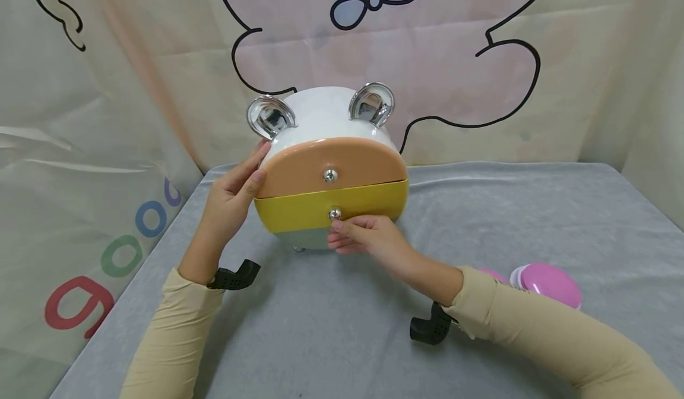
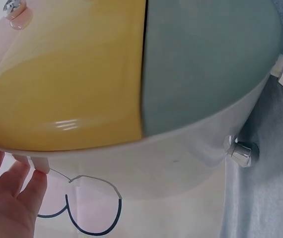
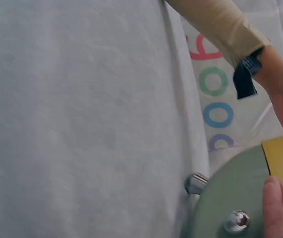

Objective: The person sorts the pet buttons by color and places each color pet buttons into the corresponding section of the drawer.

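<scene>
A small rounded drawer cabinet [image 1: 326, 111] with a white body and silver ears stands before me. Its front has an orange drawer [image 1: 299, 164], a yellow drawer [image 1: 291, 212] and a green drawer [image 2: 206, 59], with silver knobs. My left hand [image 1: 227, 200] rests against the cabinet's left side, its thumb by the orange drawer's edge; in the left wrist view its fairly straight fingers [image 2: 30, 191] touch the white wall. Low on the front, my right hand [image 1: 369, 236] pinches at the yellow drawer's knob [image 1: 334, 214] with thumb and forefinger. The green drawer's knob [image 3: 237, 221] shows beside that hand.
Pink round-topped objects [image 1: 550, 283] lie on the grey cloth-covered table [image 1: 320, 339], partly behind my right forearm. Short silver feet [image 2: 242, 152] support the cabinet. A printed curtain [image 1: 454, 78] hangs behind the table and along its left side.
</scene>
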The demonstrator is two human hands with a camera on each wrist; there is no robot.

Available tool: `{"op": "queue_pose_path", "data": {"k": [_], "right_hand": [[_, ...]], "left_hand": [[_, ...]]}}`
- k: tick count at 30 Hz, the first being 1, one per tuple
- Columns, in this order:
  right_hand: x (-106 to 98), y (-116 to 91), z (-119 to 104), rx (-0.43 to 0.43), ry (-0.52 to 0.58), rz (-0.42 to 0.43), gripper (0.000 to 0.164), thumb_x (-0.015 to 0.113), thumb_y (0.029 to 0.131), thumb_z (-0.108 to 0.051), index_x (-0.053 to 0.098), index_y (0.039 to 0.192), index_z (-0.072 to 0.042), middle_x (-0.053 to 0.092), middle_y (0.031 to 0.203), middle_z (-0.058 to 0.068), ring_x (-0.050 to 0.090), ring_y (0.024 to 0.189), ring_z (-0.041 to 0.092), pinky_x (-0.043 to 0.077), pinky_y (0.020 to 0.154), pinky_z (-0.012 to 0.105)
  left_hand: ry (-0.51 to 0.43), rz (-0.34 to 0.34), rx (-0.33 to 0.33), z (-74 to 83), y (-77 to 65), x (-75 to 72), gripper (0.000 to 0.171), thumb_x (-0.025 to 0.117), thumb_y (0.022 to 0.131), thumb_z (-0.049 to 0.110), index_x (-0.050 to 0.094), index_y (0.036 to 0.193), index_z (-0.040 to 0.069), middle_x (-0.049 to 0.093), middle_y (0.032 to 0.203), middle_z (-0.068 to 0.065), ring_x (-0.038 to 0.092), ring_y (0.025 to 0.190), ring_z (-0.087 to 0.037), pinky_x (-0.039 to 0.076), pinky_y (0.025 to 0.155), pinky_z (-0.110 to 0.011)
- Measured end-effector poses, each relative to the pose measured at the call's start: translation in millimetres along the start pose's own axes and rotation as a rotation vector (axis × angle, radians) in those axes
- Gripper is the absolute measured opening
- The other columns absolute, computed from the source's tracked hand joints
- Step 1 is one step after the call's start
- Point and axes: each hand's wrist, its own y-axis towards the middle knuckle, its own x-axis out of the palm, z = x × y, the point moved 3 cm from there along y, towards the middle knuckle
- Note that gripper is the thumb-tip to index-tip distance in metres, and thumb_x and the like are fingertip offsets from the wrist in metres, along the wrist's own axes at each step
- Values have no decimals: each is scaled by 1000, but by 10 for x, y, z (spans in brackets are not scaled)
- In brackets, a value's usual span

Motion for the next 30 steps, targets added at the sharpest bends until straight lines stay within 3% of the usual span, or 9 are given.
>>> {"op": "queue_pose_path", "data": {"k": [5, 9, 16, 22, 27, 30], "right_hand": [[3, -62, 177, 140, -5, -47, 39, 63, 98, -21, 66, 116, 14, 76, 101, 16, 75, 89, 16, 61, 90, 37], [-21, -66, 341, 255, 54, -48, 41, 63, 98, -25, 66, 114, 13, 76, 97, 13, 75, 89, 15, 61, 87, 32], [-28, -39, 480, 299, 165, -17, 44, 59, 101, -21, 56, 126, 16, 74, 97, 8, 73, 92, 15, 60, 90, 30], [-9, 22, 493, 300, 257, 34, 42, 53, 104, -19, 53, 131, 13, 71, 112, 19, 71, 99, 18, 58, 97, 33], [11, 50, 485, 307, 330, 59, 36, 52, 104, -16, 54, 127, 11, 72, 108, 17, 71, 99, 19, 57, 98, 36], [24, 62, 494, 295, 351, 60, 34, 51, 104, -14, 53, 126, 12, 71, 108, 18, 71, 98, 18, 57, 99, 36]], "left_hand": [[-13, -16, -3, -13, 8, -8, 44, 52, 104, 28, 48, 148, 29, 41, 157, 11, 32, 149, -5, 34, 118, -20], [-4, -52, -6, -27, 9, -10, 53, 60, 100, 22, 44, 150, 32, 36, 160, 13, 30, 150, -6, 33, 120, -27], [2, -97, -13, -53, 11, 0, 77, 78, 86, 12, 42, 150, 35, 32, 162, 15, 27, 151, -5, 30, 123, -44], [22, -86, -7, -10, 6, -11, 77, 78, 86, 10, 43, 150, 35, 34, 160, 15, 28, 150, -4, 32, 121, -34], [36, -78, 8, 15, -6, -21, 75, 77, 86, 10, 43, 149, 34, 37, 159, 13, 30, 150, -5, 34, 117, -19], [44, -79, 6, 16, -10, -24, 75, 77, 86, 11, 43, 149, 34, 37, 159, 13, 30, 149, -5, 34, 116, -16]]}}
